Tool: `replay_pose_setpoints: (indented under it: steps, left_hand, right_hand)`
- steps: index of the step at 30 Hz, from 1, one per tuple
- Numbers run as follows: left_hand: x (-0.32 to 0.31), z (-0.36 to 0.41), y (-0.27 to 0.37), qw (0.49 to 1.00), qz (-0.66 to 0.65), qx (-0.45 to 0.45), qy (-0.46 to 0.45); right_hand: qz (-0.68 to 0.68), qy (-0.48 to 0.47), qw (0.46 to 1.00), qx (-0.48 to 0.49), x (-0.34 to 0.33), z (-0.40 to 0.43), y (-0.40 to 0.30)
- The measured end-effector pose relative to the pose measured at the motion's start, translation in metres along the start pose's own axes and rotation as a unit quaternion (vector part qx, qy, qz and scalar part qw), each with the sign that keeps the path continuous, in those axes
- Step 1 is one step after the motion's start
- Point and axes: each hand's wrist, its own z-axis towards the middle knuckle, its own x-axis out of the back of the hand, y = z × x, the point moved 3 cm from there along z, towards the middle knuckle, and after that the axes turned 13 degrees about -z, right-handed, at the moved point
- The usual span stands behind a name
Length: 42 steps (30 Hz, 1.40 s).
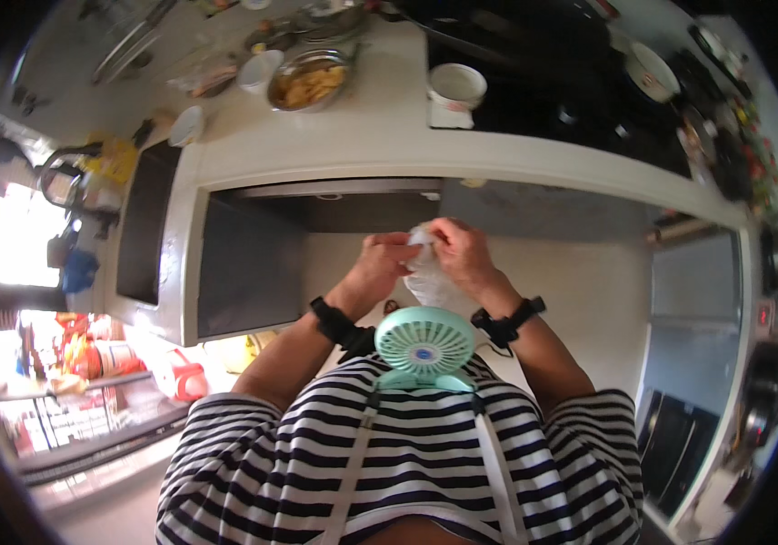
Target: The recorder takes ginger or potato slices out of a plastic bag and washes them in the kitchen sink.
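Observation:
Both my hands meet in front of my body, over the floor and below the counter's edge. A whitish translucent plastic bag (433,279) hangs between them. My left hand (389,255) pinches the bag's upper part from the left. From the right, my right hand (460,252) grips the gathered top with bent fingers. What the bag holds, if anything, cannot be made out. A mint-green portable fan (424,346) hangs on a strap at my chest, just below the bag in the picture. Each wrist wears a black band.
Beyond my hands runs a pale countertop (362,139). On it stand a metal bowl (307,80) of yellowish food pieces, a white cup (261,70) and a white bowl (188,126). A white tub (457,85) sits on the black cooktop (532,112). A sink faucet (62,178) rises at left.

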Motion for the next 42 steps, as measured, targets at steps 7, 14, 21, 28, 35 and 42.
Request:
replay_pose_setpoints:
  steps: [7, 14, 21, 28, 35, 42]
  left_hand:
    - [-0.002, -0.008, -0.004, 0.978, 0.123, -0.136, -0.097]
    - [0.002, 0.004, -0.066, 0.996, -0.031, -0.029, -0.078]
    - [-0.046, 0.032, -0.037, 0.949, -0.272, 0.155, -0.029]
    - [-0.103, 0.065, -0.062, 0.946, -0.248, 0.181, -0.106]
    - [-0.172, 0.130, -0.030, 0.941, -0.297, 0.151, -0.055]
    - [-0.201, 0.224, -0.079, 0.829, -0.530, 0.134, 0.120]
  right_hand:
    - [-0.110, -0.014, 0.993, 0.027, -0.012, -0.010, 0.003]
    - [0.037, -0.083, 0.964, -0.252, -0.041, -0.027, 0.027]
    - [0.492, -0.087, 0.723, -0.476, -0.003, -0.053, 0.030]
    - [0.552, 0.038, 0.696, -0.459, 0.029, -0.098, 0.084]
    - [0.594, 0.065, 0.679, -0.426, 0.092, -0.147, 0.166]
    - [0.264, 0.023, 0.911, -0.316, 0.187, -0.221, 0.247]
